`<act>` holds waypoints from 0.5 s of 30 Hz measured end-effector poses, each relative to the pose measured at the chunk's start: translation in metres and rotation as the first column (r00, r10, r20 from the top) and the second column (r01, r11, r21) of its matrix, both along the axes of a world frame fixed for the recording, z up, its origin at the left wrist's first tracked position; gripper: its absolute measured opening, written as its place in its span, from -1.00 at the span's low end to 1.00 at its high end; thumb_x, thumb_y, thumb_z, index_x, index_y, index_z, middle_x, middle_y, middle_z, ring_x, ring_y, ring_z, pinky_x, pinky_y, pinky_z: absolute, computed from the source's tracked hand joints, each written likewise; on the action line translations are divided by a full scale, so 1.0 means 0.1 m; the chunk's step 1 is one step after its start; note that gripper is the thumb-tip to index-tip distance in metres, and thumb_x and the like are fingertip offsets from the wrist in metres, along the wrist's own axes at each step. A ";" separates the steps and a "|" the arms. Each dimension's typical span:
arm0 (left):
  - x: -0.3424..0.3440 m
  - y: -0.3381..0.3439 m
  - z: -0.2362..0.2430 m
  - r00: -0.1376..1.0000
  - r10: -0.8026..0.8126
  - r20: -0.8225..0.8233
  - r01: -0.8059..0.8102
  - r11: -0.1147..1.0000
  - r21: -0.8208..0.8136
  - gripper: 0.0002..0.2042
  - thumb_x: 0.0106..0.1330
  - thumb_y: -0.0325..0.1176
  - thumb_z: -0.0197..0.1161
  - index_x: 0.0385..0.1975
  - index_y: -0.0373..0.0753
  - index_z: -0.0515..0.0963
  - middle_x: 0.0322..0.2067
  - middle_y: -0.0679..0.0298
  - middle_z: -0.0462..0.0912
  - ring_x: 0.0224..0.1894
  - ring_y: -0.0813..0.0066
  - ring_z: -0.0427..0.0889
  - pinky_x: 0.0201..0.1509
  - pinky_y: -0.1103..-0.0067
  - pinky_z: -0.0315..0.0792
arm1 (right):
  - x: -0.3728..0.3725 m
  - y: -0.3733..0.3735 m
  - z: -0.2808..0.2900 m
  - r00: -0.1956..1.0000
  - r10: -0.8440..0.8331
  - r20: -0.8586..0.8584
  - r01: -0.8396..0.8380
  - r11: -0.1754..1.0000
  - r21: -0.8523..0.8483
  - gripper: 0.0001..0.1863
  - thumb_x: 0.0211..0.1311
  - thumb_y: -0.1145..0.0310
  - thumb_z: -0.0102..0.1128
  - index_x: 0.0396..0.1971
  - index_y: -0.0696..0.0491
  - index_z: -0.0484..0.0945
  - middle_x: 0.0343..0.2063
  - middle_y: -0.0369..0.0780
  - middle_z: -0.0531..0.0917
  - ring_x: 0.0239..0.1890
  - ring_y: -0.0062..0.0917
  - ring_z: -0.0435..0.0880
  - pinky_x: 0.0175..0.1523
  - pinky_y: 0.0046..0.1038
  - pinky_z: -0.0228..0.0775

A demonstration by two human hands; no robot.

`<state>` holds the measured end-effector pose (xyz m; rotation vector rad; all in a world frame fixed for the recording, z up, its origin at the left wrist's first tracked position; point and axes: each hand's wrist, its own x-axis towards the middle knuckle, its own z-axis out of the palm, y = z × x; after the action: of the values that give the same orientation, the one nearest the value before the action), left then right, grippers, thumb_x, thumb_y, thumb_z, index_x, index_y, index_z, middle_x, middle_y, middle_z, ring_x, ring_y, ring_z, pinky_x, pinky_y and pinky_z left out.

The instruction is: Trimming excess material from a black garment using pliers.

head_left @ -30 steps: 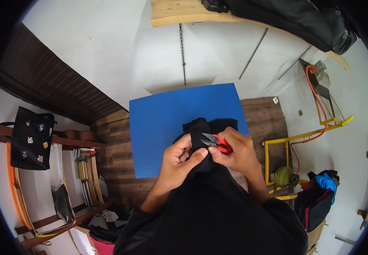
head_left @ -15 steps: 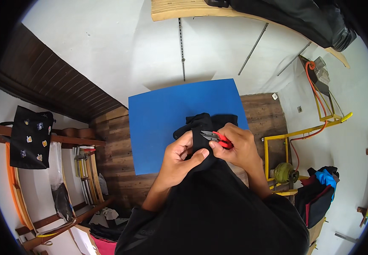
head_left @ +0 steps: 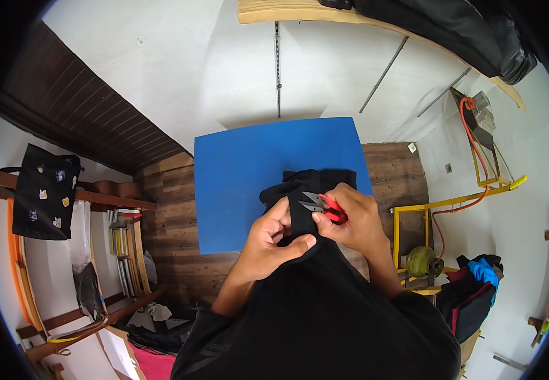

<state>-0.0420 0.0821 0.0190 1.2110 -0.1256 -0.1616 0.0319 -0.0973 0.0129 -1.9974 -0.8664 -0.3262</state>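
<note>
Black cloth (head_left: 303, 225) is pinched in my left hand (head_left: 271, 244), with its thumb along the folded band and the other fingers curled behind. More of this cloth lies bunched on the near part of the blue table (head_left: 236, 158). My right hand (head_left: 350, 225) is wrapped round red-handled thread snips (head_left: 332, 211). Their two grey blades point left over the band, spread slightly apart. Whether they touch the cloth, I cannot tell.
A wooden rack (head_left: 84, 202) with a black tote bag (head_left: 43, 193) stands left. At right are a yellow metal frame (head_left: 452, 204), a green gas cylinder (head_left: 421, 261) and piled clothes (head_left: 464, 301). A wooden shelf (head_left: 268, 12) holding black bundles crosses the top.
The snips' blades looked narrower half a second ago and are more spread now. Both hands keep their grip, with the left thumb slightly lower on the band. The view has shifted slightly.
</note>
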 end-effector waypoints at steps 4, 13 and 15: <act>-0.03 -0.01 0.01 1.000 -0.018 0.004 0.018 1.000 0.001 -0.52 0.21 -0.58 0.27 0.15 -0.33 0.33 -0.17 0.35 0.56 -0.11 0.70 0.49 0.01 0.68 0.35 | -0.01 -0.01 0.02 0.999 0.000 0.032 0.000 1.000 -0.003 -0.77 -0.10 0.40 0.43 -0.52 0.13 0.52 -0.69 -0.23 0.41 -0.71 -0.45 0.39 -0.60 -0.48 0.22; 0.04 -0.07 -0.04 0.988 0.134 0.082 -0.137 0.990 0.040 -0.82 0.40 -0.45 0.14 -0.10 -0.40 0.52 -0.24 0.38 0.45 -0.24 0.71 0.36 -0.14 0.71 0.25 | -0.02 -0.05 0.07 0.998 0.009 0.056 -0.010 1.000 0.013 -0.74 -0.11 0.36 0.46 -0.52 0.12 0.51 -0.69 -0.23 0.41 -0.71 -0.45 0.38 -0.62 -0.47 0.22; 0.05 -0.08 -0.03 0.989 0.127 0.077 -0.131 0.991 0.038 -0.81 0.40 -0.45 0.13 -0.09 -0.40 0.52 -0.23 0.37 0.44 -0.22 0.71 0.37 -0.12 0.71 0.25 | -0.02 -0.04 0.06 0.998 0.013 0.065 -0.014 1.000 0.020 -0.73 -0.11 0.36 0.46 -0.51 0.12 0.51 -0.69 -0.23 0.41 -0.71 -0.45 0.39 -0.62 -0.48 0.22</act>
<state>-0.0365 0.0743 0.0163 1.2643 -0.1088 -0.0061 0.0301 -0.1012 0.0192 -1.9706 -0.9129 -0.3923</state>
